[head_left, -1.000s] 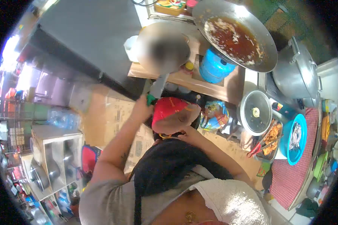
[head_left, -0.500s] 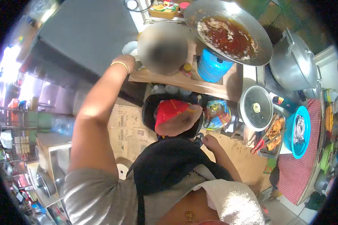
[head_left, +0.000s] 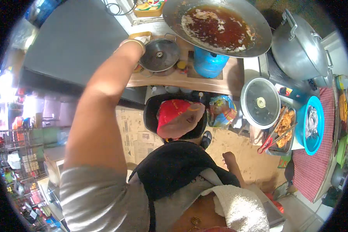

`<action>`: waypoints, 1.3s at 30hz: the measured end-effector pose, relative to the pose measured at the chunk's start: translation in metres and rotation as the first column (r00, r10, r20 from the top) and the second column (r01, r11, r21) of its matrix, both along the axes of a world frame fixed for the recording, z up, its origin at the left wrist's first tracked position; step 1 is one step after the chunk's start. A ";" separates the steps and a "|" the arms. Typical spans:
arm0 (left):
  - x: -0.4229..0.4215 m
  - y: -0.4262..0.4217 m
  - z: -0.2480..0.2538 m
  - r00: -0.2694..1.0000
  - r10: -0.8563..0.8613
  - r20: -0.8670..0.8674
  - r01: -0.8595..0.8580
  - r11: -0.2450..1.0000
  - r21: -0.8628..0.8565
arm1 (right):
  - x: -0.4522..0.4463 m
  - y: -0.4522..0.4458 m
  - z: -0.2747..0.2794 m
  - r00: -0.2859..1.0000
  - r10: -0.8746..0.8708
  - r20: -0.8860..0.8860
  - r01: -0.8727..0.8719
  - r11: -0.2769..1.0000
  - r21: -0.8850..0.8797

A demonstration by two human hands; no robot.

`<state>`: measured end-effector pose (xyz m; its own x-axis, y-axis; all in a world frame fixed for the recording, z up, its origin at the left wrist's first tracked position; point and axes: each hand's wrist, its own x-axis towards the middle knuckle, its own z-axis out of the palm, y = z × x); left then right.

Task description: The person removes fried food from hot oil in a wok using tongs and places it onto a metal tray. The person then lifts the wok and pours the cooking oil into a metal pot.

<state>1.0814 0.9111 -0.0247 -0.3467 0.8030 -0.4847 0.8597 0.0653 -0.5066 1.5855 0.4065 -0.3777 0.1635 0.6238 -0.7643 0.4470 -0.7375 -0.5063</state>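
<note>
My left hand [head_left: 127, 44] reaches to the back left corner of the counter, a yellow band round its wrist. Its fingers are hidden behind the wrist and forearm, so what they do does not show. Just beside it is a small white bowl or cup [head_left: 144, 39], partly covered. A round pot with a dark metal lid [head_left: 159, 55] stands right of this hand. My right hand [head_left: 229, 158] hangs low at my side over the floor, fingers curled in, with nothing visible in it.
A large wok [head_left: 220, 29] of brown oil stands over a blue gas cylinder [head_left: 209, 62]. Below the counter is a black bin [head_left: 149, 116] with a red and clear bag [head_left: 179, 118]. Rightward are a glass lid [head_left: 260, 103], tongs on a tray of fried food [head_left: 284, 131] and a blue basin [head_left: 311, 125].
The view has shifted, so the counter lies further left. My left hand has bent in further over the counter corner. My right hand has moved back, away from the bin.
</note>
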 end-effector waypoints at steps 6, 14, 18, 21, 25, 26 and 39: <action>-0.030 -0.018 0.019 0.968 0.093 0.232 -0.113 0.991 0.072 | -0.013 0.023 0.012 0.963 -0.207 -0.170 0.211 0.977 0.006; -0.183 -0.124 -0.015 0.892 -0.127 0.433 0.041 0.979 0.202 | -0.050 0.099 0.063 0.823 -0.449 -0.348 0.406 0.893 -0.192; -0.228 -0.164 -0.064 0.727 -0.101 0.679 -0.155 0.940 0.305 | -0.118 0.196 0.099 0.845 -0.237 -0.479 0.264 0.964 -0.012; -0.247 -0.187 -0.100 0.622 -0.179 0.762 -0.199 0.906 0.374 | -0.187 0.277 0.130 0.716 0.625 0.311 -0.643 0.418 0.642; -0.253 -0.207 -0.118 0.499 -0.166 0.851 -0.295 0.891 0.346 | -0.300 0.361 0.121 0.591 -0.128 -0.796 0.272 0.961 0.048; -0.251 -0.210 -0.115 0.506 -0.171 0.846 -0.300 0.884 0.358 | -0.324 0.386 0.091 0.798 0.307 -0.519 0.027 0.842 0.539; -0.241 -0.218 -0.108 0.493 -0.244 0.835 -0.227 0.891 0.394 | -0.440 0.505 0.011 0.829 -0.048 -0.557 0.417 0.718 0.558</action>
<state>0.8402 0.6926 -0.1329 0.0540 0.9858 -0.1589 0.8344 0.0429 0.5495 1.1452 0.9115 -0.3665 0.1104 0.9708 -0.2129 -0.1255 -0.1988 -0.9720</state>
